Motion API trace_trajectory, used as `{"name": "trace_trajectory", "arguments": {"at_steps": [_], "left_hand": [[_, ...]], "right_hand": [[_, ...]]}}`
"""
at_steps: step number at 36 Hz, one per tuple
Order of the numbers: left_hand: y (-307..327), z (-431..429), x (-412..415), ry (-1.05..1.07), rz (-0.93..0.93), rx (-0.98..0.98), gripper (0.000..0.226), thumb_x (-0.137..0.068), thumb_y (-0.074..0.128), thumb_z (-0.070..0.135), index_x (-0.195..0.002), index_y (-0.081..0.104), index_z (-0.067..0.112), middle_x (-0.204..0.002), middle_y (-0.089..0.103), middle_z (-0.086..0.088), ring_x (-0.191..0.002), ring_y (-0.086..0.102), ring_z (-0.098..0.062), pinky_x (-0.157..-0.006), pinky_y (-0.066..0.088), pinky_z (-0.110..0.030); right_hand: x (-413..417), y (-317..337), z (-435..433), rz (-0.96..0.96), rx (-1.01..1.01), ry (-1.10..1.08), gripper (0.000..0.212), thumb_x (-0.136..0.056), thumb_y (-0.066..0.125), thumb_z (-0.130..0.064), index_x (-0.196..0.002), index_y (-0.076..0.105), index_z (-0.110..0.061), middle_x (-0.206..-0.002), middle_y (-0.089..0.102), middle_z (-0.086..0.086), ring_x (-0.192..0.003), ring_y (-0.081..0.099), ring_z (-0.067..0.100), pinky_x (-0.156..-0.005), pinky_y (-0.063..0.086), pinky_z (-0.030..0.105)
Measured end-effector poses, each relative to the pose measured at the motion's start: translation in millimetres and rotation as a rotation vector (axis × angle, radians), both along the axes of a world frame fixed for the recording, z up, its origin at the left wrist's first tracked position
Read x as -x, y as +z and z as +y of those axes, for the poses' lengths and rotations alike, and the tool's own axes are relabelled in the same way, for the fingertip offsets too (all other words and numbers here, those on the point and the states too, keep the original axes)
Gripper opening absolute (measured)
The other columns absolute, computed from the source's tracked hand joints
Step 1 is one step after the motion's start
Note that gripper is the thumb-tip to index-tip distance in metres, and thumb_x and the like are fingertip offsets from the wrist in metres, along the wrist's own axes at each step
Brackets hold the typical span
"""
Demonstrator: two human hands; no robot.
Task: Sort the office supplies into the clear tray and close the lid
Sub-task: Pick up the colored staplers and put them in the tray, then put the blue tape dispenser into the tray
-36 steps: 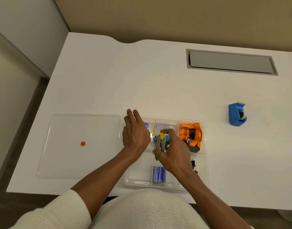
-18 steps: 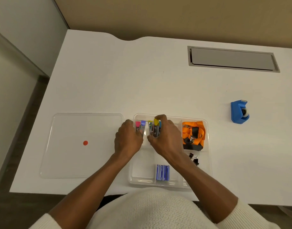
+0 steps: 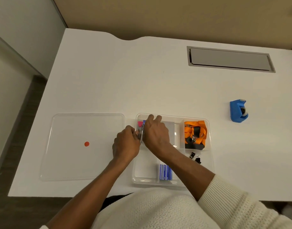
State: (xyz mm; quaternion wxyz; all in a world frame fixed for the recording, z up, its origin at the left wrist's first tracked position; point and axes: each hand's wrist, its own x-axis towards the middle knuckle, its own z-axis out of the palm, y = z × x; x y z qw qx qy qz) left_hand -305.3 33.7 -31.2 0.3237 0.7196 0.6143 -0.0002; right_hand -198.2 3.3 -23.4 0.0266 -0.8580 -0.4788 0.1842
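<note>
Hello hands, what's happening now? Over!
Both hands, left and right, pressing clips into tray corner. Lid off, tape dispenser still out.

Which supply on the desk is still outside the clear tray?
The blue tape dispenser, alone at the desk's right; the lanyard, clips and staples sit in compartments.

No text can be read: the print on the blue boxes (image 3: pixel 165 172) in the clear tray (image 3: pixel 211 162) is too blurred

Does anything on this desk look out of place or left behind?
The blue tape dispenser sits alone on the desk, far right of the clear tray where the other supplies are sorted. The lid lies off beside it.
</note>
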Motion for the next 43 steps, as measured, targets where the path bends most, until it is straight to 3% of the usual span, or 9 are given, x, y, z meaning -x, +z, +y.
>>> {"name": "trace_trajectory", "arguments": {"at_steps": [5, 9, 13, 18, 25, 32, 36, 38, 43], "left_hand": [[1, -3, 1, 0.005, 0.005, -0.029, 0.019, -0.103, 0.06, 0.029, -0.113, 0.066, 0.015, -0.099, 0.075, -0.006, -0.074, 0.06, -0.019, -0.065, 0.048, -0.03], [2, -5, 1, 0.01, 0.066, -0.066, 0.016, -0.103, 0.057, 0.029, -0.108, 0.067, 0.017, -0.09, 0.073, -0.004, -0.07, 0.059, -0.021, -0.061, 0.044, -0.03], [9, -5, 1, -0.041, 0.152, -0.144, 0.016, -0.102, 0.06, 0.031, -0.1, 0.067, 0.016, -0.083, 0.068, 0.0, -0.069, 0.062, -0.022, -0.06, 0.051, -0.03], [35, -14, -10, -0.176, 0.331, -0.345, 0.027, -0.097, 0.065, 0.036, -0.097, 0.067, 0.009, -0.086, 0.069, -0.007, -0.072, 0.064, -0.025, -0.059, 0.051, -0.032], [61, -25, -82, -0.273, 0.068, -0.47, 0.032, -0.095, 0.07, 0.039, -0.085, 0.066, 0.009, -0.078, 0.07, -0.009, -0.068, 0.065, -0.032, -0.057, 0.044, -0.033], [52, -36, -223, -0.739, -0.176, -0.402, 0.026, -0.099, 0.063, 0.045, -0.09, 0.069, 0.021, -0.083, 0.073, 0.007, -0.075, 0.067, -0.017, -0.063, 0.047, -0.029], [39, -44, -303, -0.829, -0.278, -0.291, 0.023, -0.099, 0.065, 0.04, -0.099, 0.07, 0.018, -0.094, 0.075, 0.002, -0.085, 0.069, -0.019, -0.07, 0.054, -0.033], [30, -47, -339, -0.887, -0.219, -0.272, 0.024, -0.1, 0.064, 0.034, -0.117, 0.065, 0.017, -0.114, 0.072, -0.001, -0.102, 0.066, -0.022, -0.081, 0.056, -0.036], [8, -44, -397, -1.059, -0.027, -0.227, 0.075, -0.087, 0.072, 0.001, -0.153, 0.036, 0.01, -0.154, 0.045, -0.011, -0.138, 0.047, -0.03, -0.102, 0.054, -0.043]], "right_hand": [[-2, 1, -2, 0.079, 0.043, 0.031, 0.063, -0.089, 0.077, -0.026, -0.139, 0.046, -0.005, -0.13, 0.056, 0.02, -0.109, 0.066, 0.032, -0.095, 0.054, 0.037], [-5, 21, -9, 0.039, -0.04, 0.039, 0.066, -0.09, 0.075, -0.02, -0.144, 0.04, -0.007, -0.134, 0.052, 0.022, -0.102, 0.068, 0.036, -0.089, 0.057, 0.038], [-32, 44, -33, 0.079, -0.172, 0.013, 0.054, -0.089, 0.073, -0.009, -0.138, 0.05, -0.012, -0.117, 0.067, 0.014, -0.094, 0.068, 0.031, -0.073, 0.048, 0.033], [-104, 59, -82, 0.19, -0.282, -0.276, 0.039, -0.089, 0.076, -0.028, -0.125, 0.061, -0.025, -0.101, 0.072, -0.005, -0.083, 0.066, 0.011, -0.075, 0.057, 0.032], [-213, 38, -158, 0.121, -0.334, -0.652, 0.036, -0.086, 0.078, -0.037, -0.116, 0.061, -0.03, -0.099, 0.072, -0.01, -0.085, 0.07, 0.013, -0.082, 0.059, 0.037], [-285, -7, -196, 0.107, -0.327, -0.785, 0.066, -0.079, 0.079, -0.051, -0.131, 0.049, -0.024, -0.118, 0.065, 0.002, -0.095, 0.067, 0.023, -0.086, 0.053, 0.041], [-308, -26, -195, 0.114, -0.27, -0.743, 0.089, -0.075, 0.077, -0.064, -0.143, 0.038, -0.022, -0.135, 0.055, 0.005, -0.111, 0.064, 0.026, -0.091, 0.053, 0.044], [-322, -32, -193, 0.095, -0.261, -0.713, 0.097, -0.072, 0.077, -0.067, -0.147, 0.034, -0.021, -0.139, 0.052, 0.005, -0.119, 0.061, 0.026, -0.092, 0.052, 0.044], [-347, -40, -183, 0.046, -0.243, -0.605, 0.095, -0.071, 0.077, -0.069, -0.142, 0.041, -0.017, -0.129, 0.058, 0.007, -0.112, 0.061, 0.027, -0.082, 0.052, 0.041]]}}
